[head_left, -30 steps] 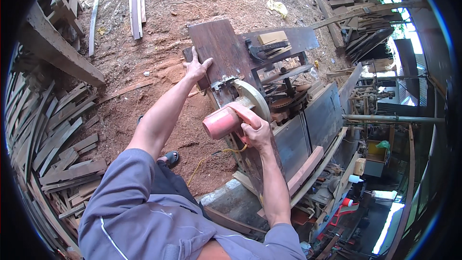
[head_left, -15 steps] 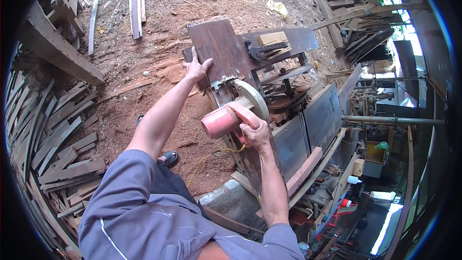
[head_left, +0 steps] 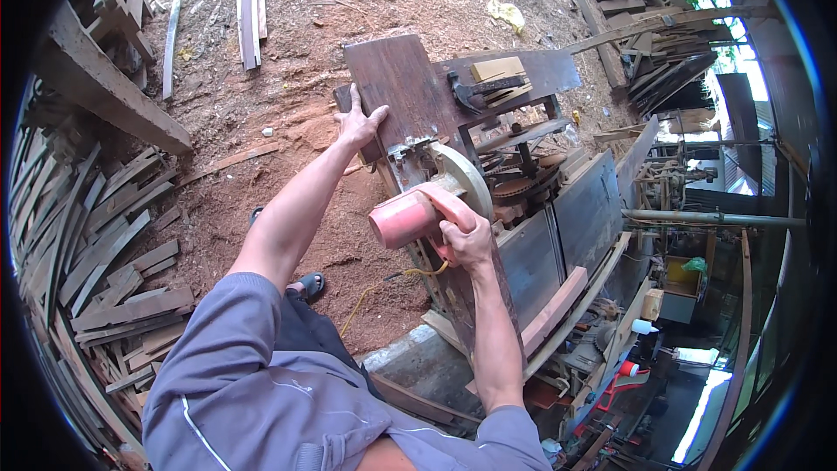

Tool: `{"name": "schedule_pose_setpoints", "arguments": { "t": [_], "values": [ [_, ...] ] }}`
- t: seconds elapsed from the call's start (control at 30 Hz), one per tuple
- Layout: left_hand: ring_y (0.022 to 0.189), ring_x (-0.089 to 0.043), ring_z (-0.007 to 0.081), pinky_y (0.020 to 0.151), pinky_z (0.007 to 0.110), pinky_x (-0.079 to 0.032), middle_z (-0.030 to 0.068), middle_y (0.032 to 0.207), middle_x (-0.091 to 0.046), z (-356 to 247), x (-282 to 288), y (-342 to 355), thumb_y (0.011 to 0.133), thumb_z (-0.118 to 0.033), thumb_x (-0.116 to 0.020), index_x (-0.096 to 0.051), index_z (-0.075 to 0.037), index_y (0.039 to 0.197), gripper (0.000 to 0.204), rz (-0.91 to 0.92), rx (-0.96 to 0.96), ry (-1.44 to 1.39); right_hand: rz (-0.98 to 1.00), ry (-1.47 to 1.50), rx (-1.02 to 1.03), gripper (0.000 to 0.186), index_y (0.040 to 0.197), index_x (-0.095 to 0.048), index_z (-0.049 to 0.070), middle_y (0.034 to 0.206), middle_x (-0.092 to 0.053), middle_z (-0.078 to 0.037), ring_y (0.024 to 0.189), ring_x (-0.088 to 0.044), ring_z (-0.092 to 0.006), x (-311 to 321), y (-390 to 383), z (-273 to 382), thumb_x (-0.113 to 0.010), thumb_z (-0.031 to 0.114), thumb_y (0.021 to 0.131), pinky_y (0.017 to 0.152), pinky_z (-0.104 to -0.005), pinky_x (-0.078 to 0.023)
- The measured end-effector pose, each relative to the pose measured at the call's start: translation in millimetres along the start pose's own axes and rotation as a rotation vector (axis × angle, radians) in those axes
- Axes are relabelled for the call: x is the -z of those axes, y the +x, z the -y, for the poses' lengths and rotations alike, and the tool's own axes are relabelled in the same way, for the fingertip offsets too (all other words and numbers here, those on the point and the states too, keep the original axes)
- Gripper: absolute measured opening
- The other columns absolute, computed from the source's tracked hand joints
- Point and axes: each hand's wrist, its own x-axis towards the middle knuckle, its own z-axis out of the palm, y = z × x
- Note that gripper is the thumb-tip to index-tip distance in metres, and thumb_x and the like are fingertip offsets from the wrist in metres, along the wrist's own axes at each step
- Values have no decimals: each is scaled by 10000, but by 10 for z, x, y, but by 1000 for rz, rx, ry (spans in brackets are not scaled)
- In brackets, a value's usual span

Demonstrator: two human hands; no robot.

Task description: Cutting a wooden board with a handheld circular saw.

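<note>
In the head view, at the middle of the work area, we find the faded-red, cylinder-bodied circular saw [head_left: 405,221] with its pale metal blade guard [head_left: 464,179]; its front plate rests at the dark brown, flat wooden board [head_left: 397,83]. We note the right hand [head_left: 469,244] at the rear handle: the forearm rises from the lower edge, inclined slightly to the left, with the fingers curled around the grip. We cannot tell how the hidden fingertips sit. The left arm reaches forward and to the right, elbow slightly bent. We see the left hand [head_left: 357,127] on the board's left edge, ahead of the saw, fingers spread, thumb angled across the top face. A thin yellow power cord [head_left: 356,307] hangs below the handle. To the board's right, we locate a dark-headed hammer [head_left: 467,98] beside pale yellowish wood pieces [head_left: 495,68].
</note>
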Motion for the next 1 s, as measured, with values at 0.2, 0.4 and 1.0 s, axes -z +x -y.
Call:
{"name": "schedule_pose_setpoints", "arguments": {
  "t": [0.2,0.4,1.0],
  "values": [
    [1308,-410,512,1141,455,-326,425,1408,-283,22,-10,36,799,-645,-713,48,-280,1599,1163,-16,9,33,47,30,-88,272,1073,-716,-21,720,-630,26,614,-545,-51,10,-10,121,-691,68,817,560,-241,-458],
    [1262,-473,516,1115,468,-376,401,1402,-261,50,-61,78,788,-655,-712,49,-306,1597,1165,-29,12,47,102,-20,-206,432,1182,-679,-44,988,-723,-54,887,-658,-115,57,3,187,-723,126,788,812,-273,-530],
    [1218,-509,516,1103,469,-390,390,1379,-274,119,-21,141,799,-614,-728,45,-284,1600,1161,-42,-30,56,46,-13,-106,325,1097,-714,-15,758,-657,15,635,-572,-54,15,4,155,-707,117,800,569,-256,-486]
  ]
}}
